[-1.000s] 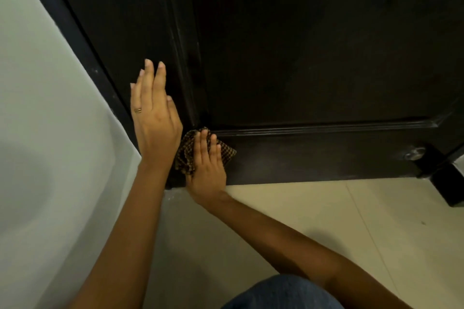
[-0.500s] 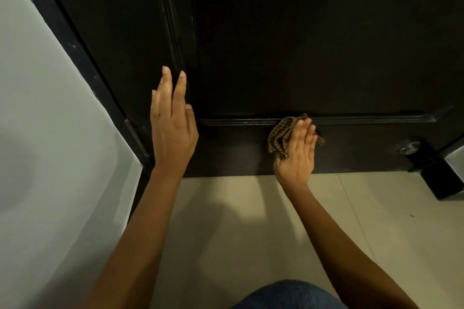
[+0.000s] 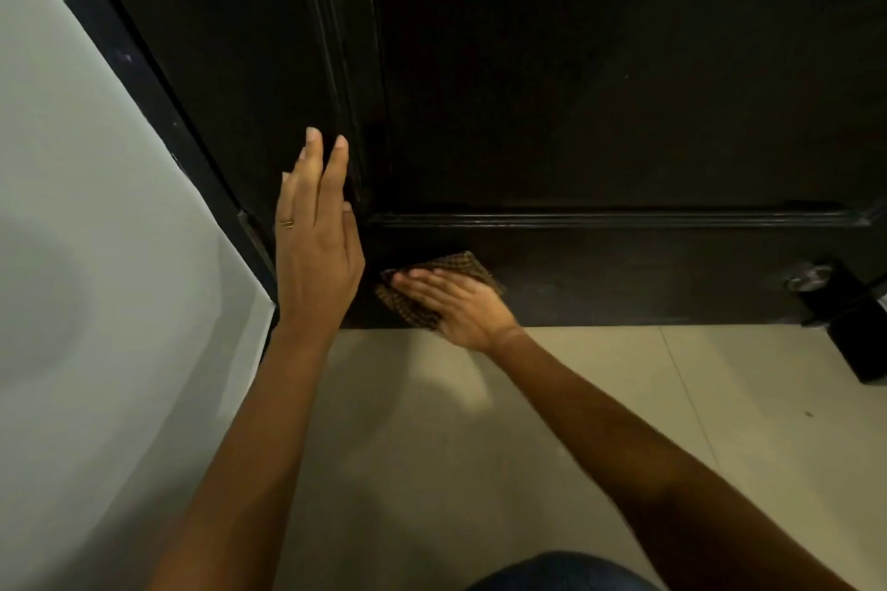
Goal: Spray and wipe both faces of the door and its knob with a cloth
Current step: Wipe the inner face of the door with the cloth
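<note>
The dark brown door (image 3: 576, 86) fills the upper view, seen from above down to its bottom rail. My right hand (image 3: 456, 307) lies flat with straight fingers pointing left, pressing a brown checked cloth (image 3: 456, 266) against the bottom rail near the door's left side. My left hand (image 3: 317, 245), fingers straight and a ring on one finger, rests flat against the door's left stile just above the floor. The knob is not in view.
A pale wall (image 3: 96, 302) runs along the left beside the black door frame (image 3: 144, 77). A round metal stopper (image 3: 809, 278) sits on the door's bottom rail at right, next to a black block (image 3: 864, 341). Beige floor tiles (image 3: 624, 398) lie below. Blue denim (image 3: 561, 573) shows at the bottom edge.
My right hand has swept the cloth back left along the bottom rail, from mid-door toward my left hand, and now points left. My left hand has stayed flat on the stile.
</note>
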